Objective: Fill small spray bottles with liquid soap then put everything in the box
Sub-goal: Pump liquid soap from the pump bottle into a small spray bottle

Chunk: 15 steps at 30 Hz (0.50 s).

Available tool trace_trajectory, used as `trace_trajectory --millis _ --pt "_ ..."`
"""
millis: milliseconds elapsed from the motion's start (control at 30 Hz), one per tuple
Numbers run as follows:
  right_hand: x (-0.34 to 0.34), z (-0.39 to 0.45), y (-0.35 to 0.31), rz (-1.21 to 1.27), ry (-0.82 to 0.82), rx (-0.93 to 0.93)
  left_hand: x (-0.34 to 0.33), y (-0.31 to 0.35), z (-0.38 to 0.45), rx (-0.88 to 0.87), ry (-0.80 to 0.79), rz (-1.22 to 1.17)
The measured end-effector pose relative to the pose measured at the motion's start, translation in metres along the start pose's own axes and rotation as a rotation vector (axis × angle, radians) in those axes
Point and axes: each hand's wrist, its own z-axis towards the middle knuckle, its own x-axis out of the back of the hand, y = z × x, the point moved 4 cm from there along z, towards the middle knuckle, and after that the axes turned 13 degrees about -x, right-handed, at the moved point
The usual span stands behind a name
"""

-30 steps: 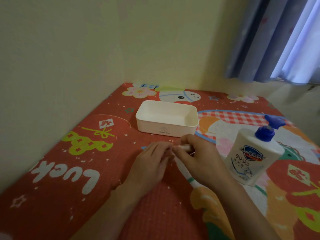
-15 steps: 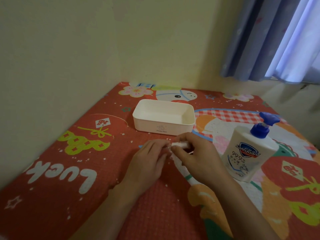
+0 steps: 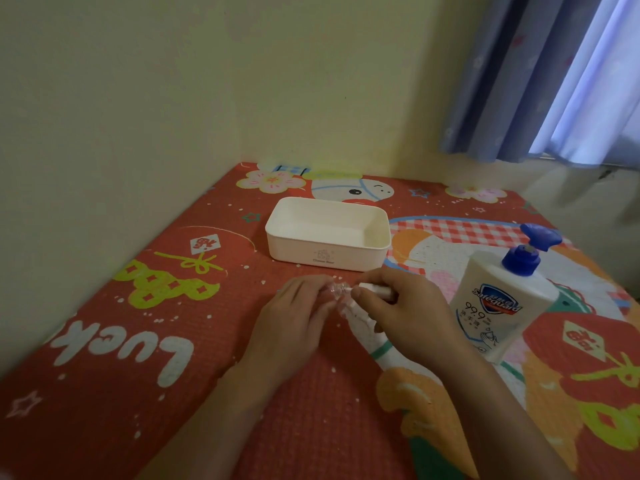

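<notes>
In the middle of the frame, a little below centre, the two hands met above the red patterned mat. The left hand had its fingers curled around a small clear spray bottle, of which only a short transparent part showed between the fingertips; the rest of it was hidden under the hand. The right hand pinched a small white cap, with the thumb below and the index finger on top, and the cap lay nearly level, its end just beside the clear bottle. Whether the cap and the bottle were touching or a little apart could not be told, because the fingers covered the joint. Both grips were narrow and closed on their objects. Just behind the hands, toward the upper centre of the frame, the white box stood open on the mat, and nothing could be seen inside it. To the right of the right hand the white soap bottle with a blue pump stood on the mat, appearing tilted toward the right. A blue curtain hung in the upper right corner.
</notes>
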Motion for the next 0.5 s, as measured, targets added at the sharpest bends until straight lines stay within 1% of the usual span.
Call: trace_trajectory --millis 133,300,400,433,500 --pt "0.009 0.003 0.004 -0.006 0.024 -0.036 0.007 -0.007 -0.001 0.103 0.051 0.013" --pt "-0.002 -0.003 0.001 -0.031 0.134 -0.05 0.017 -0.012 -0.002 0.223 0.195 -0.03" --pt "-0.023 -0.01 -0.004 -0.182 0.24 -0.013 0.019 -0.015 -0.004 0.251 0.252 -0.035" --pt "-0.031 -0.012 -0.004 -0.221 0.254 -0.003 0.02 -0.016 -0.004 0.258 0.271 -0.026" --pt "-0.045 -0.015 -0.006 -0.246 0.234 0.014 0.023 -0.016 -0.005 0.27 0.31 -0.013"
